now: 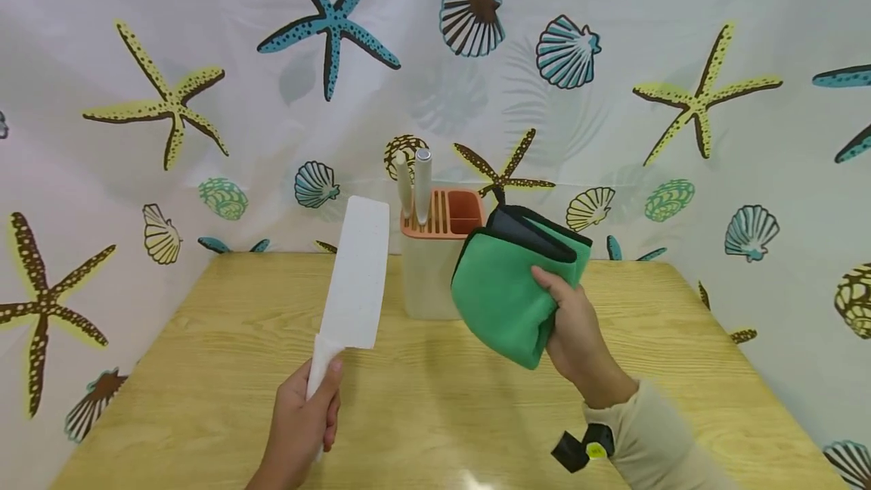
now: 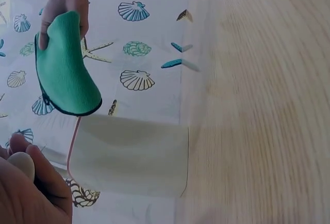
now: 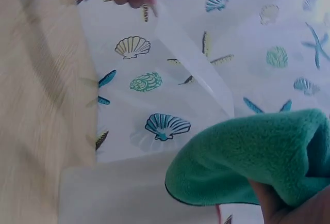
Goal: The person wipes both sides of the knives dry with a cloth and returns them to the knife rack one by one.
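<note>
A white cleaver point(image 1: 357, 274) stands blade-up above the table, its handle gripped by my left hand point(image 1: 299, 407). In the right wrist view the blade point(image 3: 193, 59) shows edge-on, slanting across the backdrop. My right hand point(image 1: 578, 339) holds a folded green cloth point(image 1: 510, 289) with dark trim and a dark grey inner side, the thumb lying on top. The cloth and the blade are apart. Behind them is a cream knife block point(image 1: 429, 278) with an orange slotted top; two pale handles point(image 1: 423, 184) stick up from its left slots. The cloth hides part of the block's right side.
The wooden table point(image 1: 224, 369) reaches back to a white curtain point(image 1: 381, 112) printed with starfish and shells, which also runs along both sides. A black strap piece point(image 1: 581, 451) sits at my right wrist.
</note>
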`<state>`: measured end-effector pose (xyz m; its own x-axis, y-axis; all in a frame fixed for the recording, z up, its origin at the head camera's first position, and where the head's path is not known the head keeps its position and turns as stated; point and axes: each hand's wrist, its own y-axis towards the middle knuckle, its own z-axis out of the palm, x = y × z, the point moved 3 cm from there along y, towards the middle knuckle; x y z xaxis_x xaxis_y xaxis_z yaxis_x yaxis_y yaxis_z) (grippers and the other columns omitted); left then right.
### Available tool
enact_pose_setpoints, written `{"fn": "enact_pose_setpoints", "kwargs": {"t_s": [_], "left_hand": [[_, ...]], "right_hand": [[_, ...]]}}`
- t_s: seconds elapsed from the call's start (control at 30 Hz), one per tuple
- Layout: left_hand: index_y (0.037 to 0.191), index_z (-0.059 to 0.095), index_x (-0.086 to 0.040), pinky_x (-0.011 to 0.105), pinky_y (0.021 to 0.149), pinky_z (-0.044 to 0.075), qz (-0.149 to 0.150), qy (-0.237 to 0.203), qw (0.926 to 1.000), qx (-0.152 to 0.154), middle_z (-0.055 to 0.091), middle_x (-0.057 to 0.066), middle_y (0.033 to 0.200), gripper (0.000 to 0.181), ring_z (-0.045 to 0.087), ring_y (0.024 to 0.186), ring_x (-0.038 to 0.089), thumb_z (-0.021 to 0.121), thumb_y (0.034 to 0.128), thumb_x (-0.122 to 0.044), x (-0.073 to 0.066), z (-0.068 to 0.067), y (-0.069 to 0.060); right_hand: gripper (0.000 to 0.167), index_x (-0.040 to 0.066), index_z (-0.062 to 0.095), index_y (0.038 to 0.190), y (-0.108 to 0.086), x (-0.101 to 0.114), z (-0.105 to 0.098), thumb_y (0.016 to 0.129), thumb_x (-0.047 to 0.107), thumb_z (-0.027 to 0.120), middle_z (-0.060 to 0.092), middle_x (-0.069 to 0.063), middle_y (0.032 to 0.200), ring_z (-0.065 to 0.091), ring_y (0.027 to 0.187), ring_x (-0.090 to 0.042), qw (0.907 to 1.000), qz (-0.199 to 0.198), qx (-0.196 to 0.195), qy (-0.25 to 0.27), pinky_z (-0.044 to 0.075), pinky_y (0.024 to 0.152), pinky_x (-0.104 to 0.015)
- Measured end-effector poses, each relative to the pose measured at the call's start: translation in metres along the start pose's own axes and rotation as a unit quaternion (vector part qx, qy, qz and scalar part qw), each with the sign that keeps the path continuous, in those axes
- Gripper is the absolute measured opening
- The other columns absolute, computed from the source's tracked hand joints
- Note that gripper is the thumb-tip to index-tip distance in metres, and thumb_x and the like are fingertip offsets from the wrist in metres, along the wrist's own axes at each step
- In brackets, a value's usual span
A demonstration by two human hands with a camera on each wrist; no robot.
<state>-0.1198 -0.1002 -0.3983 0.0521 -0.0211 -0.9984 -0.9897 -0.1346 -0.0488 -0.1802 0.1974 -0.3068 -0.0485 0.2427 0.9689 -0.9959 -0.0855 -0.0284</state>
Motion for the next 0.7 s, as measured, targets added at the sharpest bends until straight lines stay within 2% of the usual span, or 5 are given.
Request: {"fn": "enact_pose_setpoints", "kwargs": {"t_s": [0.23,0.37,0.47,0.57,0.7], "left_hand": [[0.081,0.046,-0.004,0.019,0.033,0.033,-0.008,-0.035,0.9983,0.046,0.040,-0.005,0.048,0.023,0.037,0.031,0.004,0.064,0.0941,-0.006,-0.001,0.027,-0.007],[0.083,0.046,0.000,0.020,0.033,0.033,-0.009,-0.033,0.9972,0.066,0.040,-0.003,0.051,0.017,0.036,0.033,0.005,0.063,0.0864,0.006,-0.004,0.039,-0.011],[0.086,0.049,0.003,0.020,0.035,0.034,0.012,-0.018,0.9970,0.074,0.043,-0.001,0.054,0.014,0.038,0.035,0.005,0.062,0.0853,0.006,-0.009,0.047,-0.010],[0.095,0.056,0.004,0.021,0.035,0.037,0.043,-0.005,0.9956,0.083,0.047,0.001,0.058,0.011,0.041,0.036,0.005,0.057,0.0854,0.010,-0.013,0.053,-0.008],[0.105,0.062,0.003,0.022,0.041,0.045,0.094,0.021,0.9916,0.086,0.053,0.003,0.061,0.017,0.048,0.042,0.004,0.057,0.0901,0.010,-0.015,0.057,-0.008]], "right_hand": [[0.036,0.005,0.041,0.138,-0.022,-0.003,0.029,0.104,0.014,0.046,0.063,0.010,0.116,0.066,0.105,-0.002,0.9937,-0.067,0.033,-0.083,0.056,0.092,-0.024],[0.036,-0.011,0.050,0.134,-0.040,-0.013,0.052,0.102,0.006,0.048,0.068,-0.016,0.120,0.067,0.106,-0.004,0.9597,-0.173,0.129,-0.180,0.057,0.091,-0.025],[0.044,0.001,0.049,0.143,-0.048,-0.023,0.070,0.099,0.002,0.049,0.059,-0.016,0.141,0.058,0.128,-0.010,0.8973,-0.264,0.184,-0.302,0.044,0.114,-0.035],[0.065,0.019,0.045,0.150,-0.055,-0.035,0.083,0.089,-0.001,0.051,0.045,-0.001,0.157,0.040,0.147,-0.016,0.8123,-0.329,0.188,-0.443,0.023,0.124,-0.057],[0.091,0.026,0.049,0.148,-0.062,-0.045,0.089,0.061,-0.001,0.055,0.042,0.002,0.159,0.039,0.149,-0.019,0.7088,-0.381,0.156,-0.573,0.033,0.116,-0.063]]}}
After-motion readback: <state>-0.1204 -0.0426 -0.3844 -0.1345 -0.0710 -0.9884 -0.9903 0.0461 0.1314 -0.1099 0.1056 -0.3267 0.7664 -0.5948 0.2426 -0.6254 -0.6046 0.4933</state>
